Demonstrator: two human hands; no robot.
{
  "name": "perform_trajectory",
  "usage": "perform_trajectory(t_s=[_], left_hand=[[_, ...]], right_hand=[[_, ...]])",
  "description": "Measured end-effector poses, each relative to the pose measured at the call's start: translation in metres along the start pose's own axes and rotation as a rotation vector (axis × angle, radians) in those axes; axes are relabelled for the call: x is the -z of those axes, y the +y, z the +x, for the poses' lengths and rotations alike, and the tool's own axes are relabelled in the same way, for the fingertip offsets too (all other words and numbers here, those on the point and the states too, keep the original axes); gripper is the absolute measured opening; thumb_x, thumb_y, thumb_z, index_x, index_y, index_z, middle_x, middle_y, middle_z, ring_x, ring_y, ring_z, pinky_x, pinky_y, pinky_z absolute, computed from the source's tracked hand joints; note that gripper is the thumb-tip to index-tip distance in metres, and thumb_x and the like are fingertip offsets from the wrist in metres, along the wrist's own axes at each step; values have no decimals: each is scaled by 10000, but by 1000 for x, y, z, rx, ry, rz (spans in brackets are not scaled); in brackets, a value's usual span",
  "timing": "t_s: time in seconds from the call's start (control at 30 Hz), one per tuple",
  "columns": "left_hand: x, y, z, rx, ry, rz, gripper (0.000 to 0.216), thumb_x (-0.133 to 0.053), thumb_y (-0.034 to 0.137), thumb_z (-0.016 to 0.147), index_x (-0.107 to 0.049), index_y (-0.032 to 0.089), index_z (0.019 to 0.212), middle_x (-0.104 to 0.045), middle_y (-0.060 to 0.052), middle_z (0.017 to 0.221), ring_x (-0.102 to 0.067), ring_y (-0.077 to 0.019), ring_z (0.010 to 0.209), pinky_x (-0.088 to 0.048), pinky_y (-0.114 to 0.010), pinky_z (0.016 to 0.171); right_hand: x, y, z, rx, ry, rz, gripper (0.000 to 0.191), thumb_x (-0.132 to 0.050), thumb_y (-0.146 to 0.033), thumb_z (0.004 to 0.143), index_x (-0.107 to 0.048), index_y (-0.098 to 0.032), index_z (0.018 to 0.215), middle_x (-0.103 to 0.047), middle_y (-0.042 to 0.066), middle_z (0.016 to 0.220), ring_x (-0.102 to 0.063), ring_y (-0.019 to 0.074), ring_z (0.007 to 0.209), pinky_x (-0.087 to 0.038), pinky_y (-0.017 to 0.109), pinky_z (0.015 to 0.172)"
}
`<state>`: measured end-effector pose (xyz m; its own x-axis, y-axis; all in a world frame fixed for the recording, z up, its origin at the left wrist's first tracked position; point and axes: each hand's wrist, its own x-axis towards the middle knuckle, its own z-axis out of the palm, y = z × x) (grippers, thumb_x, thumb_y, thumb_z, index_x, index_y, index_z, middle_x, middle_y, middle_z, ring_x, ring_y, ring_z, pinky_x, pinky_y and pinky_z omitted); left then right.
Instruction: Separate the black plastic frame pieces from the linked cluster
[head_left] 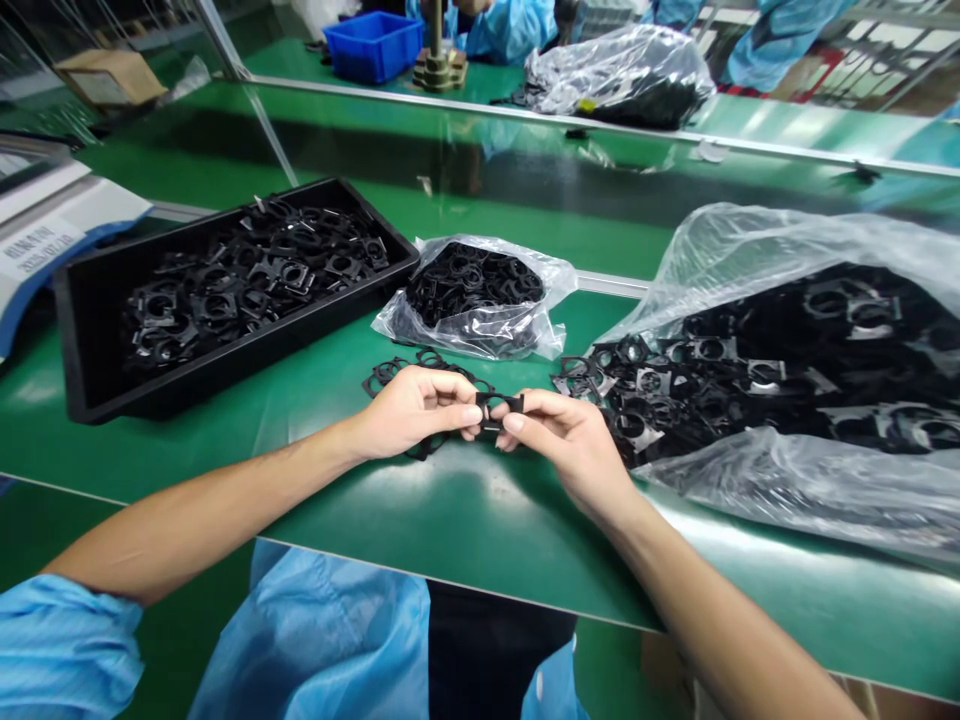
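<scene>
Between my two hands is a small black plastic part with a round hole [493, 424], held just above the green table. My left hand [420, 408] pinches its left end between thumb and fingers. On the other end, the thumb and fingers of my right hand [561, 432] are closed. Loose thin black rings [384, 374] lie on the table behind and beside my left hand. To the right of my right hand, many similar black parts [652, 382] spill from the mouth of a large clear plastic bag [757, 235].
A black tray [247, 350] full of black parts stands at the left. Behind my hands sits a smaller clear bag [555, 285] of black rings. Across the metal rail are a blue bin [373, 48], a filled plastic bag [622, 75] and co-workers in blue sleeves [517, 30].
</scene>
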<state>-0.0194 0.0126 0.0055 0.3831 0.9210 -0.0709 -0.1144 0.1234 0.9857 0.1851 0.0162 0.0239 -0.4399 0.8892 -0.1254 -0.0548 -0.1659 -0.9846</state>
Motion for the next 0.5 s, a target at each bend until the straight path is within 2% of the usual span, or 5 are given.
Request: perform_trajectory(t_s=[0.17, 0.37, 0.5], left_hand=[[0, -2, 0, -20, 10, -20, 357, -839, 424, 748, -684, 102, 760, -701, -38, 675, -672, -139, 652, -553, -242, 649], [0, -2, 1, -51, 30, -45, 312, -849, 377, 746, -724, 105, 834, -739, -51, 775, -683, -136, 674, -566, -245, 662], [-1, -1, 0, -34, 23, -66, 296, -850, 362, 748, -738, 104, 838, -740, -48, 768, -686, -132, 666, -570, -236, 662]], right_hand=[[3, 2, 1, -25, -53, 23, 260, -808, -424, 784, -749, -173, 811, -686, 10, 666, -632, 134, 633, -549, 273, 683], [4, 3, 1, -30, -50, 17, 255, -797, -421, 799, -738, -173, 783, -690, 10, 660, -623, 133, 634, -538, 272, 702], [3, 2, 1, -34, -61, 24, 245, -798, -406, 800, -732, -173, 765, -689, 6, 659, -619, 126, 635, -527, 264, 701]])
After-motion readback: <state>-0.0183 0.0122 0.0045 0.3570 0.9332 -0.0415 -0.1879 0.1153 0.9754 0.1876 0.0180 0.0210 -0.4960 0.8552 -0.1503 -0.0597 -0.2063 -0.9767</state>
